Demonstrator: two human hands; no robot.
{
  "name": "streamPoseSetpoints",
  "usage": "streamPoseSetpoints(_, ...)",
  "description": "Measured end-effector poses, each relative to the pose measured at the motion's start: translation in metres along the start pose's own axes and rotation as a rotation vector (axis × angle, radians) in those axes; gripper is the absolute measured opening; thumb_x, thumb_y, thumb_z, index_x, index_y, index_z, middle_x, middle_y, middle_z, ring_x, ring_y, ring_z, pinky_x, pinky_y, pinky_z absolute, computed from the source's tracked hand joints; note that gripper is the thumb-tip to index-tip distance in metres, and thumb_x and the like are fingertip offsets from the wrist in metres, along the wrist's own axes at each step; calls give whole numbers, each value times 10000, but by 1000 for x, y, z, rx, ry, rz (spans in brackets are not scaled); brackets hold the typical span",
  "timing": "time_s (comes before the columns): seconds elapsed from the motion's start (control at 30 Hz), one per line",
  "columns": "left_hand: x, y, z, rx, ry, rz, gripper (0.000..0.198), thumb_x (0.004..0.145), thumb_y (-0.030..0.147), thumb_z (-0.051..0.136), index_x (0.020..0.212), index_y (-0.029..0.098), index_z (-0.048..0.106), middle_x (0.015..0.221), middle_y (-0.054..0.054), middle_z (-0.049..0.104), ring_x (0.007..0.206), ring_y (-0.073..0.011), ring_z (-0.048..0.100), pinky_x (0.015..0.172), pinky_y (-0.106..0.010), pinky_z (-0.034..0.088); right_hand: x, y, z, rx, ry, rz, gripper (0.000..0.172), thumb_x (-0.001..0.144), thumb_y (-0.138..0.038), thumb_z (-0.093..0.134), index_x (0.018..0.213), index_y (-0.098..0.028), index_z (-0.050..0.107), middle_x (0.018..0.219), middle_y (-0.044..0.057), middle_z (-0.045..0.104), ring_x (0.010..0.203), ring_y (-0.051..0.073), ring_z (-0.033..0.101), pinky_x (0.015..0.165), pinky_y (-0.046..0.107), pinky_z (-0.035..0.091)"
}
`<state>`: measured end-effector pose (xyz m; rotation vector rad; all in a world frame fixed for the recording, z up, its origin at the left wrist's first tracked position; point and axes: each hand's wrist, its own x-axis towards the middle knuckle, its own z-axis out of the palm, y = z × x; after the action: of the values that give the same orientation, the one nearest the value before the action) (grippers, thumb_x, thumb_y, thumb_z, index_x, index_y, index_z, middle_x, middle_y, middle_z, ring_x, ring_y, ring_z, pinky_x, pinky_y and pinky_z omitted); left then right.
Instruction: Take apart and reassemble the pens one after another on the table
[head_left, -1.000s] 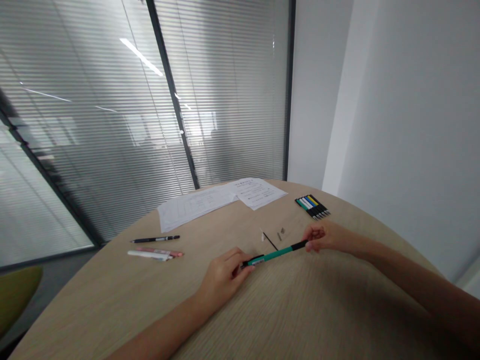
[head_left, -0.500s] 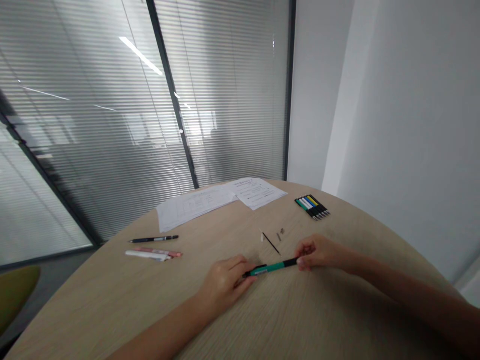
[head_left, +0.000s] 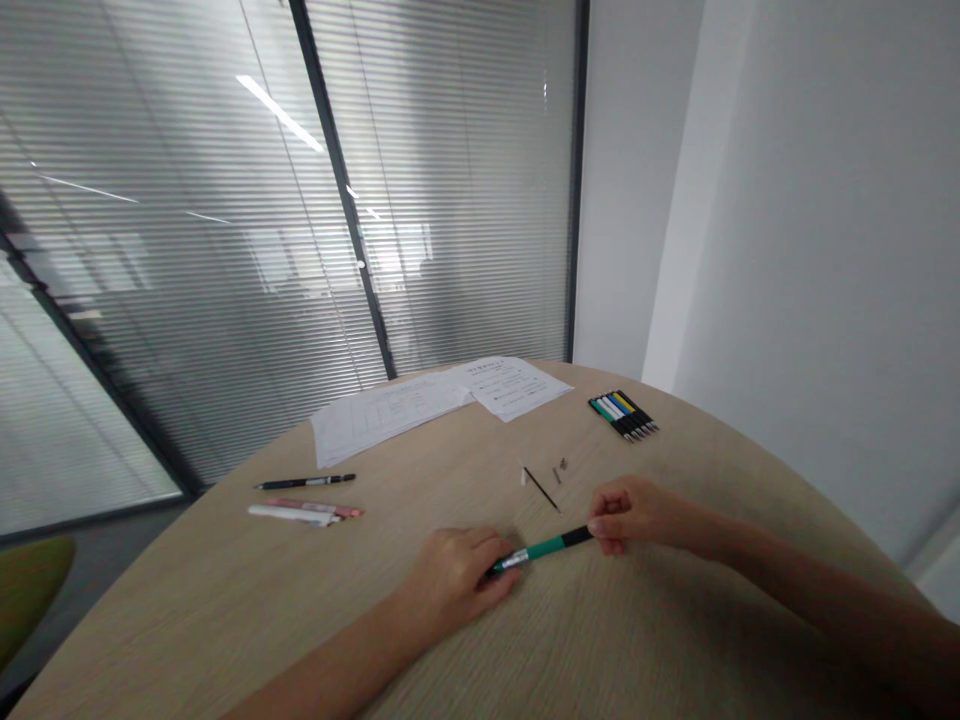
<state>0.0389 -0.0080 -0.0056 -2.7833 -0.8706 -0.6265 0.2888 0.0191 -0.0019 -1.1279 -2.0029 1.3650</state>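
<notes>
- Head view: the left hand (head_left: 450,582) and right hand (head_left: 622,515) stand apart, clamped on opposite ends of a green-and-black pen (head_left: 546,548) – smooth plastic barrel, metal tip at the left hand – low over the pale wood-grain tabletop (head_left: 225,610).
- Risk: a slipping grip could let the round barrel roll, or a stray knuckle could scatter the thin black refill (head_left: 541,489) and small metal parts (head_left: 559,468) just beyond – light, narrow, easily nudged.

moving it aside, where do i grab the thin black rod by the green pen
Pinch the thin black rod around its middle, coming straight down from above with fingertips on either side. It lies flat and very slender on the wooden table, so a side approach has little to catch.
</notes>
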Motion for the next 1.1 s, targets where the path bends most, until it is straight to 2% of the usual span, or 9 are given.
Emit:
streamPoseSetpoints(0.13, 0, 1, -1, -4, -39, 5, 174, 796, 222, 390, 807, 166, 554, 618, -8, 601, 528, -106, 553, 479, -182, 386, 1, -1, -1, -30, -56, -8, 268, 665, -400, 547, 616, -136, 544, 512, -9, 553, 426, 70, 483, 428, 183, 376)
streamPoseSetpoints(0.2, -1, 2, -1, -9, -35, 13, 180, 806, 221, 374, 803, 164, 545, 614, -11, 598, 523, -105, 549, 475, -181, 380, 5, -4, -4, -64, -39, -1, 303, 682, -430, 513, 606, -137, 540, 482, -19, 522, 399, 67, 456, 409, 186, 363)
streamPoseSetpoints(0.33, -1, 3, -2, -2, -14, 13, 201, 811, 226, 358, 755, 155, 538, 575, -13, 573, 490, -103, 528, 450, -184, 359, 24, -8, -11, -150, 88, -7, 292, 717, -396, 460, 733, -130, 579, 539, -15, 523, 391, 65, 414, 388, 191, 326)
streamPoseSetpoints(0.43, -1, 3, -1, -8, -3, 22, 203, 804, 230, 358, 744, 154, 537, 553, -9, 561, 476, -98, 514, 444, -183, 349, 45, -5, -11, -362, 143, -90, 278, 684, -278, 514, 906, -131, 594, 614, -3, 553, 478, 86, 453, 454, 203, 353)
streamPoseSetpoints(0.53, -2, 3, -1, -7, -7, 29, 192, 796, 227, 370, 743, 154, 539, 552, -7, 562, 474, -99, 509, 446, -189, 349, 65, -2, -4, -618, 240, -199, 266, 657, -233, 549, 899, -156, 625, 668, 18, 585, 603, 127, 498, 572, 235, 378)
streamPoseSetpoints(0.63, -2, 3, 0, 0, -6, 26, 192, 793, 229, 376, 729, 154, 540, 562, -12, 567, 478, -103, 512, 445, -193, 350, 78, 0, 8, -714, 334, -203, 211, 664, -250, 550, 833, -171, 648, 712, 35, 609, 666, 150, 518, 618, 242, 378)
streamPoseSetpoints(0.8, -2, 4, 0, -11, 3, 25, 196, 792, 235, 375, 701, 153, 528, 556, -13, 562, 468, -98, 502, 441, -186, 350, 85, -2, 24, -711, 404, -121, 168, 695, -253, 522, 779, -175, 645, 732, 42, 630, 681, 145, 540, 638, 232, 380)
streamPoseSetpoints(0.97, -3, 3, 1, -42, 30, 16, 190, 784, 222, 379, 731, 149, 546, 558, -16, 568, 471, -104, 507, 442, -193, 349, 83, -6, 24, -651, 414, -134, 143, 704, -226, 512, 764, -171, 630, 771, 49, 631, 721, 143, 548, 650, 231, 394)
streamPoseSetpoints(1.1, -2, 0, 0, -133, 55, -131, 192, 774, 224, 396, 719, 152, 565, 558, -10, 572, 482, -97, 511, 461, -180, 359, 70, -5, 13, -460, 426, -132, 129, 713, -232, 487, 768, -173, 588, 712, 35, 627, 603, 119, 548, 548, 219, 413)
